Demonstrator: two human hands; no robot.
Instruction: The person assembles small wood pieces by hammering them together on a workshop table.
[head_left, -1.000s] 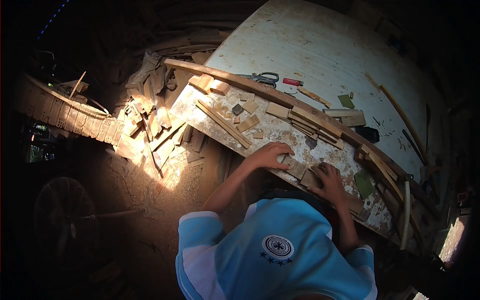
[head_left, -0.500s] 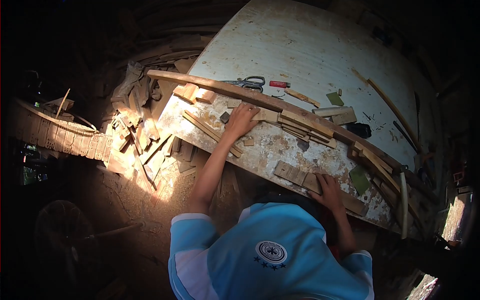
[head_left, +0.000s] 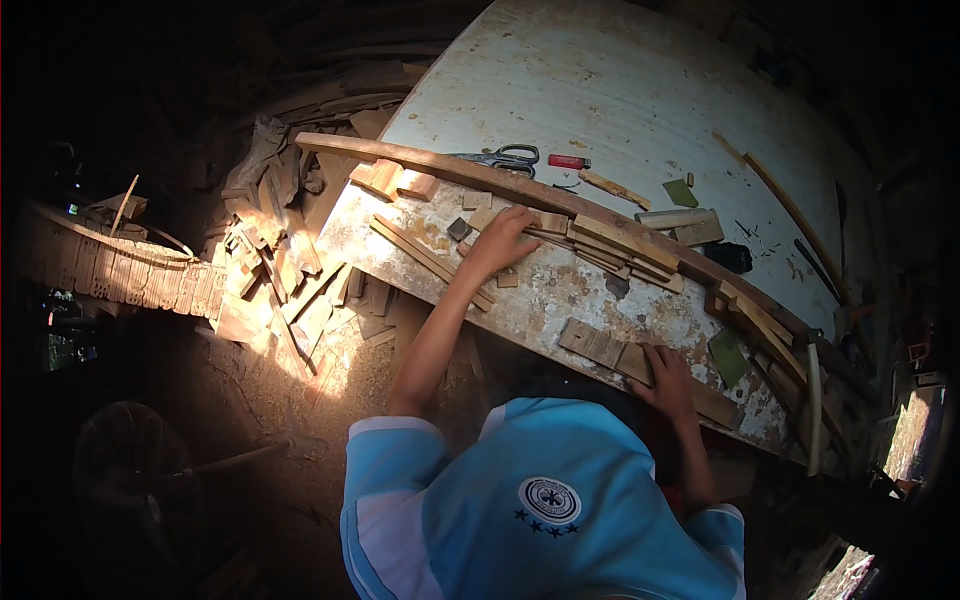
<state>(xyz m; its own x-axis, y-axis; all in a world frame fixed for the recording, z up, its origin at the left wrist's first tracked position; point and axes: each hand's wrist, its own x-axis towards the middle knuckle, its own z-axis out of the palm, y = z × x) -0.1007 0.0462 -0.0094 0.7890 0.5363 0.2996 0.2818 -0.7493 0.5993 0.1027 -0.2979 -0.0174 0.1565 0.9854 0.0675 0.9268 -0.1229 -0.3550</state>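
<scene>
My left hand (head_left: 502, 243) is at the inner side of a long wooden rail. Its fingers and thumb curl round the end of a thin wooden strip (head_left: 546, 237), beside a small wooden block (head_left: 551, 222); the exact contact is partly hidden. A stack of wooden strips (head_left: 625, 245) lies to the right of it along the rail (head_left: 440, 163). Near the table's front edge, my right hand (head_left: 668, 383) grips a flat wooden piece (head_left: 632, 360), its fingers bent over it. Another wooden block (head_left: 588, 341) sits against that piece on the left.
Beyond the rail on the pale table (head_left: 620, 90) lie metal snips (head_left: 510, 158), a red lighter (head_left: 569, 161), a wood-handled tool (head_left: 613, 189) and a black object (head_left: 726, 258). Two loose strips (head_left: 425, 258) lie left of my arm. Scrap wood (head_left: 285, 290) is heaped at the left.
My left hand has slid slightly right, its fingers curling more around the wood. My right hand stays on the flat piece. The whole view has shifted a little.
</scene>
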